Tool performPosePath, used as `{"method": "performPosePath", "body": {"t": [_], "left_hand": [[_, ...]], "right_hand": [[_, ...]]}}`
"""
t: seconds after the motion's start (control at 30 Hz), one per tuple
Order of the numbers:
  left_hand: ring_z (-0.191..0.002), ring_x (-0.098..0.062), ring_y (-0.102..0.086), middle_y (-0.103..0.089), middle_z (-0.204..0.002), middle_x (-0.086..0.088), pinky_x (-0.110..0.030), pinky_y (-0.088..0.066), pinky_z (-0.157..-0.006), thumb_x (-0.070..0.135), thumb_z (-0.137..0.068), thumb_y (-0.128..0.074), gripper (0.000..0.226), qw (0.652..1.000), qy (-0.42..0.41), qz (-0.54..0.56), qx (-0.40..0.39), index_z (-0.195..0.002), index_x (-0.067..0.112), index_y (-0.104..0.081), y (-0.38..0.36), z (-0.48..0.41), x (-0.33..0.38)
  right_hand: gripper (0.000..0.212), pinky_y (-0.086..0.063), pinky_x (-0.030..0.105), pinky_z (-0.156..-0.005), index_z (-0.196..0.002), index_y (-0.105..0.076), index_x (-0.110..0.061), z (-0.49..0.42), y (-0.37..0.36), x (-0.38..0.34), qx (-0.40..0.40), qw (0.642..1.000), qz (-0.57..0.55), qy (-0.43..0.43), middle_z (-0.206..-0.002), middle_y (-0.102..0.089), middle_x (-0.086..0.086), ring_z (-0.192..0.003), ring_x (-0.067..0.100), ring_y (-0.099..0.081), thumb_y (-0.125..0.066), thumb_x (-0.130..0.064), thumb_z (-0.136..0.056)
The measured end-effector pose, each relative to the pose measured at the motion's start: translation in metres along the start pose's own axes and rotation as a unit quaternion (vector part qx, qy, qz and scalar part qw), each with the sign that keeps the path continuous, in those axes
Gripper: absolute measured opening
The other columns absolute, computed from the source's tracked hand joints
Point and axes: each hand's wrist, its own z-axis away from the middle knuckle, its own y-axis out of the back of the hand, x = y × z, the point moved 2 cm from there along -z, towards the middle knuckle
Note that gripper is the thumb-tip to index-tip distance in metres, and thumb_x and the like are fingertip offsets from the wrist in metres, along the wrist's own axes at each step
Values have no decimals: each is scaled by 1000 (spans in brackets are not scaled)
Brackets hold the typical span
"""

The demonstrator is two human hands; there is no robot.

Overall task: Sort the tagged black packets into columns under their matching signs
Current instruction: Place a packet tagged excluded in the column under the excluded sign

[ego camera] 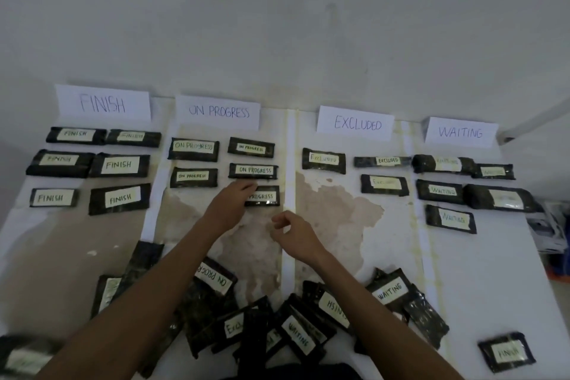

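Four paper signs stand along the wall: FINISH (103,103), ON PROGRESS (218,111), EXCLUDED (356,123) and WAITING (460,132). Rows of tagged black packets lie under each. My left hand (229,200) rests flat on the left end of an ON PROGRESS packet (264,196), the lowest one in that column, and covers part of its tag. My right hand (293,233) hovers just below and to the right, fingers loosely curled with nothing in them. A heap of unsorted packets (296,324) lies at the near edge, tags facing different ways.
A lone FINISH packet (507,352) lies at the near right. Another packet (24,358) sits at the near left corner. White paper strips (290,163) divide the stained floor sheet into columns. Some clutter (552,225) lies off the right edge.
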Motion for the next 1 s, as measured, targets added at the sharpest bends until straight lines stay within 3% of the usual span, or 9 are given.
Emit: {"method": "performPosePath", "body": {"t": [0.13, 0.3, 0.5, 0.63, 0.77, 0.83, 0.93, 1.0], "left_hand": [[-121, -34, -46, -46, -139, -15, -41, -43, -99, -12, -73, -57, 63, 999, -23, -14, 20, -133, 1, -46, 4, 7, -5], [-114, -32, -51, -55, -127, -15, -42, -45, -93, 3, -78, -62, 48, 999, -3, 11, 48, -125, 5, -54, 16, 48, -5], [-108, -30, -52, -58, -117, -13, -40, -45, -94, 2, -77, -60, 41, 993, 79, 79, 43, -118, 8, -60, 8, 127, -15], [-111, -29, -50, -54, -121, -12, -41, -46, -94, 4, -80, -60, 40, 983, 140, 107, 57, -119, 7, -59, 1, 162, -18], [-108, -35, -52, -55, -118, -19, -43, -47, -92, 3, -79, -60, 39, 965, 195, 146, 99, -118, 1, -59, 4, 179, -12], [-111, -37, -50, -53, -121, -23, -42, -45, -92, 4, -81, -62, 42, 950, 233, 176, 113, -122, -3, -55, 6, 183, -5], [-122, -29, -45, -44, -137, -16, -41, -41, -100, 21, -89, -58, 52, 914, 311, 250, 76, -134, 2, -42, 9, 182, 3], [-113, -22, -53, -50, -133, -7, -36, -46, -93, 30, -89, -58, 55, 887, 333, 314, 58, -137, 11, -41, 14, 176, 8]], "right_hand": [[23, -38, 12, -60, -112, -57, -13, 3, -15, -5, 0, 1000, 14, 20, -103, -57, 1, -88, 16, -55, -53, -19, -90], [24, -45, 20, -68, -109, -58, -13, 18, -44, -14, -28, 997, 59, 38, -103, -60, 5, -84, 15, -57, -59, -15, -86], [48, -46, 26, -87, -127, -53, -6, 29, -98, -28, -62, 986, 146, 48, -118, -62, 11, -103, 23, -59, -67, -22, -84], [28, -45, 28, -75, -104, -66, -3, 25, -118, -34, -53, 975, 207, 66, -99, -66, 17, -93, 31, -61, -67, -17, -81], [17, -43, 24, -66, -96, -68, -4, 30, -117, -38, -50, 981, 178, 50, -95, -68, 14, -84, 26, -62, -63, -11, -82], [3, -43, 23, -60, -81, -65, -12, 32, -111, -37, -40, 988, 146, 35, -84, -65, 6, -70, 16, -57, -64, -10, -82], [11, -52, 28, -63, -76, -61, -16, 37, -104, -37, -28, 998, 59, 4, -75, -62, 0, -66, 12, -57, -72, -12, -76], [16, -52, 31, -66, -80, -61, -12, 42, -104, -38, -24, 999, 40, 13, -75, -61, 1, -68, 14, -58, -75, -14, -73]]}}
